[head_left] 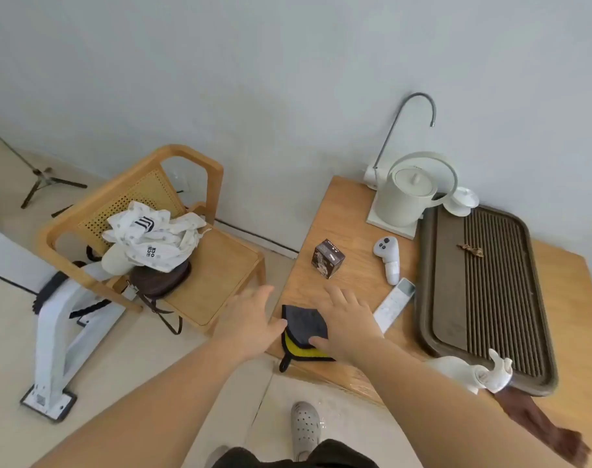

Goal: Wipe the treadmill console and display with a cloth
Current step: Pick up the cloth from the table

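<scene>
The cloth [304, 332] lies just below the middle of the frame, at the near left corner of a wooden table [352, 211]. It is folded flat, dark grey on top with a bright yellow layer showing along its lower edge, and a small black hanging loop dangles over the table's front edge. Its right part is hidden under a hand. No treadmill console or display can be made out anywhere in the frame
</scene>
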### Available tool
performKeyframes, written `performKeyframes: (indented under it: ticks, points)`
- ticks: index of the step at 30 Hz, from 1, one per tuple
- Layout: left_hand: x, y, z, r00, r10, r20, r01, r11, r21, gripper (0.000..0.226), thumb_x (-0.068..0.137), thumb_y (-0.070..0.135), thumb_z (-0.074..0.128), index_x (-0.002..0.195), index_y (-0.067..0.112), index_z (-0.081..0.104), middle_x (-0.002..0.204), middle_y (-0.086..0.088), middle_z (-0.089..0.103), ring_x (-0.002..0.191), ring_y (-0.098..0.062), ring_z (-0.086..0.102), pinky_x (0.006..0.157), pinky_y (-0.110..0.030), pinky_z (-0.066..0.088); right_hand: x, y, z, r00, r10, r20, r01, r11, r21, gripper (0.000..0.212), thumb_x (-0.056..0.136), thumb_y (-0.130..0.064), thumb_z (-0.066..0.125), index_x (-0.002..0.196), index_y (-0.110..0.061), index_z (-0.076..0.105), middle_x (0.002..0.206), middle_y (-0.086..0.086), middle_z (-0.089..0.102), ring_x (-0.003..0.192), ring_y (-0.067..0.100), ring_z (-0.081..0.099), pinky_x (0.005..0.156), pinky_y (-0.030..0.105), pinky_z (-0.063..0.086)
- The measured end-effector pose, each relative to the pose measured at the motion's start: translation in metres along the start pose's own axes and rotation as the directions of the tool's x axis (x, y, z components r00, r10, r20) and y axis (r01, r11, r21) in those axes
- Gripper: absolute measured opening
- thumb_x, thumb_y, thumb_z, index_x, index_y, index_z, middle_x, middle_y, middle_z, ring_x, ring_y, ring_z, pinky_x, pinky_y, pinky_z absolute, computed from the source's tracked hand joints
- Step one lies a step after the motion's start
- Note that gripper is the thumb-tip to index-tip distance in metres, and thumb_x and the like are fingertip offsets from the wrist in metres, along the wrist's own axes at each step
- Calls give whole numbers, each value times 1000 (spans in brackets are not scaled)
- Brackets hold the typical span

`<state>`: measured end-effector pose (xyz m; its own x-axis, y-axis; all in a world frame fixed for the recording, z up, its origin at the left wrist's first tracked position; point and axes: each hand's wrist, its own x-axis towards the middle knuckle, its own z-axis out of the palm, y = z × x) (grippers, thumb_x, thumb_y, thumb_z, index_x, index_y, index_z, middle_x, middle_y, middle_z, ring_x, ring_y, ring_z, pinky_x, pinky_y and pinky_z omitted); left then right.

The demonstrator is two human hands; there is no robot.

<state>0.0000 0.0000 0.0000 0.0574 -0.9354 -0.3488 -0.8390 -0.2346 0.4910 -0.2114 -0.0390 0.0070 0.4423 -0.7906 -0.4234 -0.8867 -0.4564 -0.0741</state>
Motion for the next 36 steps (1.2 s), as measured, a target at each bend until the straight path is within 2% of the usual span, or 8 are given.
performKeyframes:
  ticks: [5, 8, 11, 15, 20, 25, 30, 36]
  points:
    - [10, -19, 55, 971, 59, 233, -83, 992, 96, 67, 95, 47, 55, 155, 30, 30, 164, 4, 26, 146, -24, 33, 116, -40, 32, 26, 21, 47, 979, -43, 199, 48, 999, -22, 70, 94, -49, 62, 154, -26, 34, 158, 5, 29, 139, 33, 34, 113, 47, 37]
    - [14, -16, 82, 959, 112, 261, -169, 963, 210, 69, 98, 45, 51, 158, 30, 22, 170, 4, 4, 155, -20, 11, 123, -51, 17, 36, 27, 62, 981, -76, 179, 79, 997, -10, 66, 94, -41, 64, 152, -25, 37, 155, 5, 32, 138, 32, 36, 113, 45, 38]
    - [14, -16, 103, 958, 67, 278, -119, 977, 176, 68, 100, 43, 48, 159, 30, 19, 170, 6, 0, 157, -18, -3, 124, -55, 8, 42, 33, 70, 987, -94, 133, 89, 995, 41, 55, 97, -38, 62, 147, -27, 45, 154, 3, 36, 136, 29, 38, 112, 42, 39]
    - [13, -12, 111, 986, 34, 165, -60, 987, 150, 64, 99, 46, 51, 157, 33, 26, 169, 10, 11, 156, -16, 7, 124, -53, 13, 41, 43, 70, 989, -125, 79, 110, 978, 177, 33, 104, -29, 55, 135, -21, 65, 152, 0, 43, 133, 25, 45, 109, 35, 42]
    - [12, -3, 101, 999, 35, 29, -35, 999, 3, 53, 95, 45, 59, 145, 30, 49, 154, 4, 47, 141, -19, 42, 114, -42, 36, 43, 36, 60, 988, -156, 0, 149, 946, 286, 20, 104, -24, 56, 109, -13, 71, 111, 4, 63, 97, 25, 63, 84, 36, 53]
    - [-9, -1, 72, 984, -50, -170, 6, 968, -250, 31, 97, 30, 61, 128, 25, 65, 121, 6, 68, 111, -13, 58, 98, -33, 49, 44, -2, 21, 958, -278, -68, 282, 877, 389, 14, 105, -24, 56, 108, -17, 67, 90, -3, 63, 81, 15, 55, 61, 14, 37]
    - [-42, -31, 26, 922, -254, -290, 102, 886, -452, 15, 98, 24, 61, 104, 31, 73, 95, 15, 70, 93, -6, 62, 82, -21, 50, 49, -61, -9, 912, -386, -143, 408, 810, 421, 11, 102, -29, 58, 103, -23, 68, 83, -4, 69, 75, 16, 65, 66, 36, 55]
    - [-94, -88, -43, 849, -381, -366, 137, 828, -543, 29, 93, 16, 66, 81, 43, 65, 83, 17, 67, 89, -3, 60, 74, -8, 42, 71, -148, -29, 898, -430, -93, 437, 845, 310, 12, 89, -21, 62, 94, -32, 60, 89, -8, 62, 81, 13, 60, 72, 32, 56]
